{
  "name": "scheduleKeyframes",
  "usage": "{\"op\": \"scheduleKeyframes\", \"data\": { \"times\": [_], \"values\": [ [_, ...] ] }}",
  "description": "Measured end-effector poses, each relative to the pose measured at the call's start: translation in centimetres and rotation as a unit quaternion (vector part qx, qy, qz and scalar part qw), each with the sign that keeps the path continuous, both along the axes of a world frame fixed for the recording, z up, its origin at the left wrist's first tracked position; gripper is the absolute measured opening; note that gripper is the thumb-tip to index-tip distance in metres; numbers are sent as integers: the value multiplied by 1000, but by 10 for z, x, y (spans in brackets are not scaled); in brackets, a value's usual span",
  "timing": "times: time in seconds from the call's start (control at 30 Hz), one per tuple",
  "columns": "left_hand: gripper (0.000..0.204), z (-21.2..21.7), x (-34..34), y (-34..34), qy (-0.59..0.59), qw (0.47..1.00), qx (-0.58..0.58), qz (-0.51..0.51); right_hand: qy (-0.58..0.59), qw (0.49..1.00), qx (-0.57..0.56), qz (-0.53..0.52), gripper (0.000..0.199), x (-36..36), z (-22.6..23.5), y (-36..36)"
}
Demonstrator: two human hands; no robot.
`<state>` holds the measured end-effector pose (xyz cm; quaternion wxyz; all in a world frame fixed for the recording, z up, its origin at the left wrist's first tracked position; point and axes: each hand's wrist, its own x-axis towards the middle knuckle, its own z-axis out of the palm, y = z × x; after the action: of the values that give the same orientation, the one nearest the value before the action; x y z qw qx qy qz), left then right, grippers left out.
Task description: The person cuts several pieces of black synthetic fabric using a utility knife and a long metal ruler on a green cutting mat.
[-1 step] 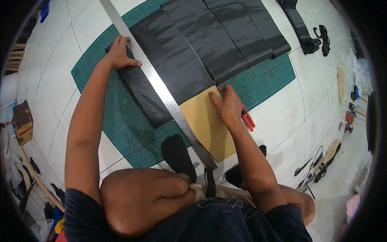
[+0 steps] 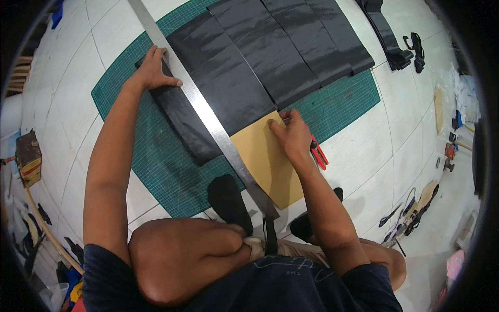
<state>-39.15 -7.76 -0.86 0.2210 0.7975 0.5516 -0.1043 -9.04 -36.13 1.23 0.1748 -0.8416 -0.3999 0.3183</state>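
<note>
Where the ruler (image 2: 200, 106) lies: aslant over the black sheets (image 2: 218, 67), far left to near right, nearer the left hand (image 2: 152, 70).
Left hand: spread, thumb on ruler.
Right hand (image 2: 294, 136): thumb on board (image 2: 265, 161), fingers curled by its edge; cannot tell if grasping.
Count: one ruler, one board, one red tool (image 2: 319, 153); sheets overlap, number uncertain.

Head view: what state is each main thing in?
Green cutting mat: flat, partly covered.
Black sheets: spread flat.
Metal straightedge: lying diagonally across them.
Tan sheet: extending past the mat.
Red hand tool: lying loose.
Black cable: bundled.
Left hand: spread, thumb at straightedge.
Right hand: thumb on tan sheet.
</note>
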Motion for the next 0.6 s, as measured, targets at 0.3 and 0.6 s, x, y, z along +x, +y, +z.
{"op": "scheduleKeyframes", "data": {
  "times": [0.3, 0.6],
  "values": [
    [131, 3, 0, 0, 0, 1000, -17, 12, -25, 999, 22, 7, 40, -3, -5, -2],
    [131, 1, 5, 4, -11, 1000, -25, -11, -8, 1000, -21, -19, 39, 0, -2, -1]
  ]
}}
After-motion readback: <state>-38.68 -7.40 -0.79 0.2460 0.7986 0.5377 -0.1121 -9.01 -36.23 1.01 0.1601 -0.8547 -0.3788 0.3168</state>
